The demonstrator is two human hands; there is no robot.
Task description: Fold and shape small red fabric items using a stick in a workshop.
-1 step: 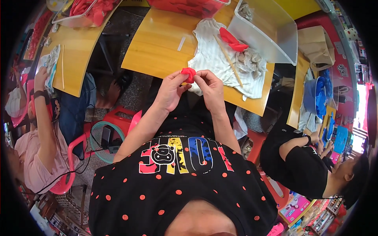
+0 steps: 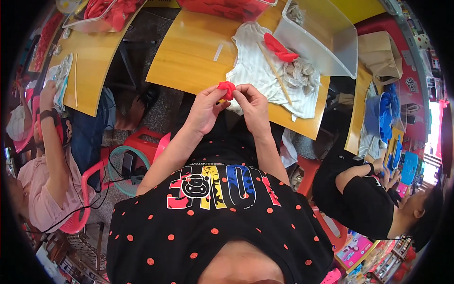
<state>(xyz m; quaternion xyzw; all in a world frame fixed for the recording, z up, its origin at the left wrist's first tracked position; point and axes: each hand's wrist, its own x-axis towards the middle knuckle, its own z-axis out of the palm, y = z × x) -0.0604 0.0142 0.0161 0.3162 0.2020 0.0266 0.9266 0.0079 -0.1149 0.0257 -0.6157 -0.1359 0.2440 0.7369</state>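
Note:
A small bright red soft piece (image 2: 227, 90), folded or crumpled, is pinched between my two hands above the table's near edge. It could be cloth or thin rubber; I cannot tell which. My left hand (image 2: 206, 110) grips its left side with thumb and fingers, and my right hand (image 2: 252, 104) pinches its right side. Just beyond lies a white cloth (image 2: 250, 52) spread on the table. On that cloth rest a thin wooden stick (image 2: 275, 75), a larger red piece (image 2: 280, 48) and a crumpled greyish clear bundle (image 2: 302, 76).
The yellow wooden table (image 2: 184, 52) carries a clear plastic bin (image 2: 326, 38), a bin of red pieces (image 2: 227, 9) and a pale strip (image 2: 218, 52). People sit at side tables left and right. A blue bucket (image 2: 372, 113) stands right; a teal basket (image 2: 113, 165) sits lower left.

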